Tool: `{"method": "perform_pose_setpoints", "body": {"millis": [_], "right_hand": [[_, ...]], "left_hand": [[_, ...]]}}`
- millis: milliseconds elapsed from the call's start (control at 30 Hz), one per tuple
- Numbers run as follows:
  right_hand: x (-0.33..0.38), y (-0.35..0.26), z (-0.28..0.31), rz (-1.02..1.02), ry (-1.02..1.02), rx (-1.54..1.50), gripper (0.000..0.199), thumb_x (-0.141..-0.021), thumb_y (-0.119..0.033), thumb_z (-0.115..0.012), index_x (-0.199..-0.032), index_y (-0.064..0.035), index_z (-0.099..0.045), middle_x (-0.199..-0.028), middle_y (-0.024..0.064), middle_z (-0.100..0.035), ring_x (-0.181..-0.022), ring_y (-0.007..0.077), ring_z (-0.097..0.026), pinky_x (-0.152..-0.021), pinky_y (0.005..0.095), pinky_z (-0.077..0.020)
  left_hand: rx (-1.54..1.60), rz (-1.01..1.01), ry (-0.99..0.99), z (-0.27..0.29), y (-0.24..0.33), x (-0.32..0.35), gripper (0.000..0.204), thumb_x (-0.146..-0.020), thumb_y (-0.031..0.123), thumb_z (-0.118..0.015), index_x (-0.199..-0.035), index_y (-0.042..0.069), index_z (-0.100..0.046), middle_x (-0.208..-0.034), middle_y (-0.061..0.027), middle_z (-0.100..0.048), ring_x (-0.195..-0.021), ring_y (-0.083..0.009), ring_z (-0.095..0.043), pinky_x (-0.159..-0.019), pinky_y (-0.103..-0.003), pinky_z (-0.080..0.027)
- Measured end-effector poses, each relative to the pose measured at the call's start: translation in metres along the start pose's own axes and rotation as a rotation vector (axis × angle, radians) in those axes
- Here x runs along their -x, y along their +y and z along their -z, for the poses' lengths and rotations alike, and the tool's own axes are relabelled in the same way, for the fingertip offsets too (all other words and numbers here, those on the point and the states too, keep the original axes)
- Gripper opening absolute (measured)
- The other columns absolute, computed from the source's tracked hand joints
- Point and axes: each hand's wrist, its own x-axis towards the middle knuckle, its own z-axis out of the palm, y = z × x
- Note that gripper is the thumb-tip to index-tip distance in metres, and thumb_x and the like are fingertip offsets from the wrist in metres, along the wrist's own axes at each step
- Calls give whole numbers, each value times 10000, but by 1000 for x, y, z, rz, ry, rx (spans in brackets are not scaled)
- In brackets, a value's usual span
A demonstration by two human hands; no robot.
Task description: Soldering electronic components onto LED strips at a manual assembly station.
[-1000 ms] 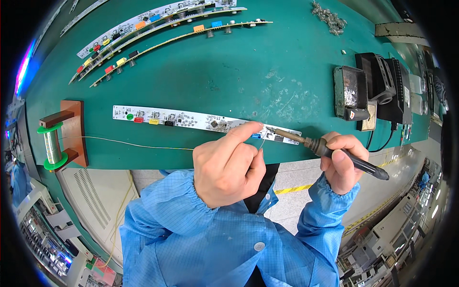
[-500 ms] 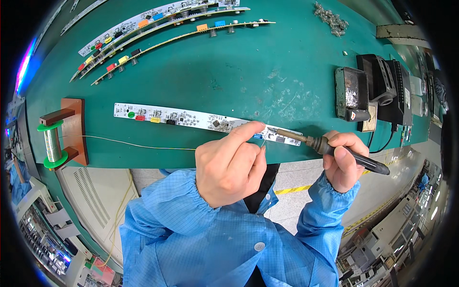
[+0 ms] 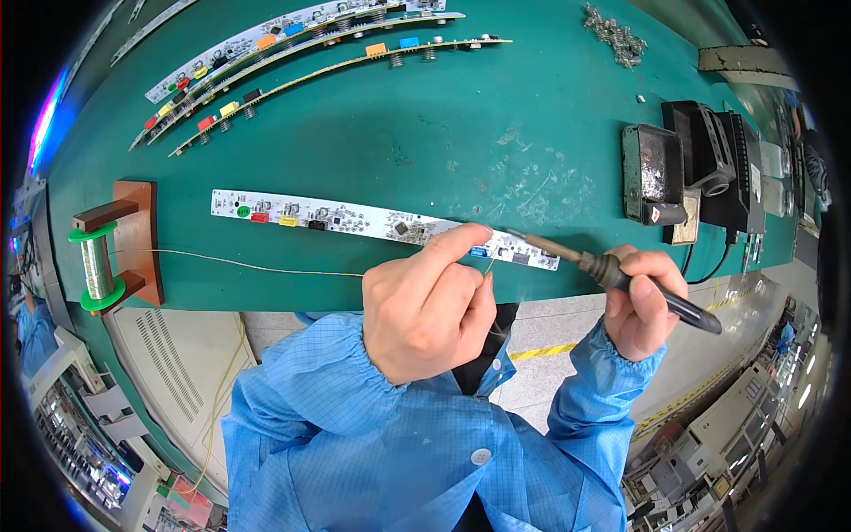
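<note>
A green work mat is spread over the bench. Several long curved circuit strips are laid at its far edge. A single long white circuit board is placed near the front edge, with coloured components mounted toward its left end. A black soldering station is set at the right, and a wooden spool stand carrying a green-flanged solder reel is set at the left. A thin solder wire is run from the reel toward the left hand, which is curled, with the forefinger extended onto the right part of the board and the wire pinched between thumb and finger. A soldering iron is gripped in the closed right hand; its tip is held just above the board's right end, beside the forefinger.
</note>
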Motion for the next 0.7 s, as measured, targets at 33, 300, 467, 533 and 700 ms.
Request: {"method": "perform_pose_setpoints", "body": {"millis": [33,300,467,533,700], "right_hand": [[4,5,3,110,31,-29,247,-855,-180,-558,-929,53,-591,-664,113,-534,-522,137,-432,-569,275,-394],[27,44,12,413,479,849,382,-945,-147,-463,-1263,59,-507,-1047,223,-643,-1040,289,-609,-959,416,-430],[26,39,-2,603,115,854,538,-802,-58,-695,-1287,3,-471,-1184,245,-591,-1008,348,-612,-926,440,-453],[12,35,-25,621,3,837,684,-646,-33,-835,-1245,-31,-507,-1124,239,-618,-947,369,-616,-859,439,-480],[-2,44,-36,619,29,765,593,-601,41,-813,-1150,-11,-593,-1044,213,-632,-921,382,-634,-797,432,-515]], "left_hand": [[4,-3,6,0,0,0,180,-605,-45,-706,-633,23,-542,-972,-135,-670,-496,-191,-586,-436,-282,-454],[19,-10,10,0,1,-2,188,-608,-41,-707,-623,23,-531,-968,-142,-671,-492,-192,-586,-433,-288,-452],[15,21,-45,6,5,-4,181,-595,-79,-691,-631,12,-538,-939,-180,-684,-600,-219,-661,-486,-277,-486],[9,23,-45,7,5,-3,181,-598,-74,-694,-640,13,-540,-938,-178,-685,-603,-218,-663,-486,-276,-485],[38,13,-85,25,7,-8,178,-622,-72,-716,-683,8,-569,-933,-167,-688,-619,-218,-668,-502,-271,-495]]}}
